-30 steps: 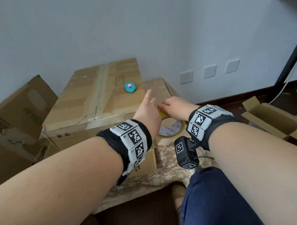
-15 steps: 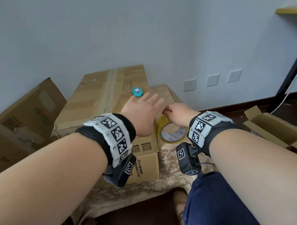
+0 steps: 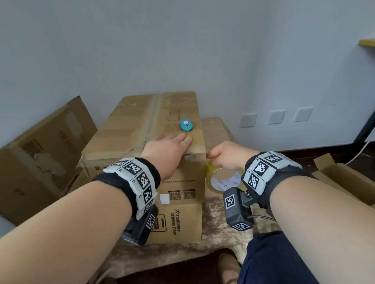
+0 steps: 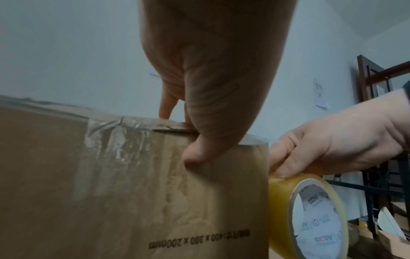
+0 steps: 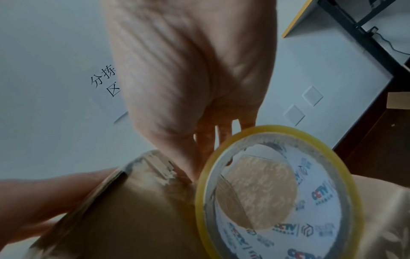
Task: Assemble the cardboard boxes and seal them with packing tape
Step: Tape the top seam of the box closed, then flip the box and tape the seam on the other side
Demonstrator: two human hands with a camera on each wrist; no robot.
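The cardboard box (image 3: 151,130) stands on the worktop (image 3: 220,217), toward its left side, its top seam taped. The left hand (image 3: 167,151) lies flat on the box's top at the near right corner, fingers (image 3: 183,138) straight and close together, pointing away from the person. In the left wrist view the thumb (image 4: 197,154) hangs over the top edge and presses against the near face of the box.

The roll of packing tape (image 3: 223,179) stands on edge on the worktop, just beside the box's right near corner and touching it or nearly so. The right hand (image 3: 230,155) comes down on the roll from above, its fingers (image 4: 281,157) curled over the top of the yellow rim and gripping it. In the right wrist view the roll's printed core (image 5: 310,210) faces the camera.

A small teal cutter (image 3: 186,124) lies on the box's top near its right edge, just beyond the left fingertips and apart from them. Both forearms reach forward, wrists roughly level.
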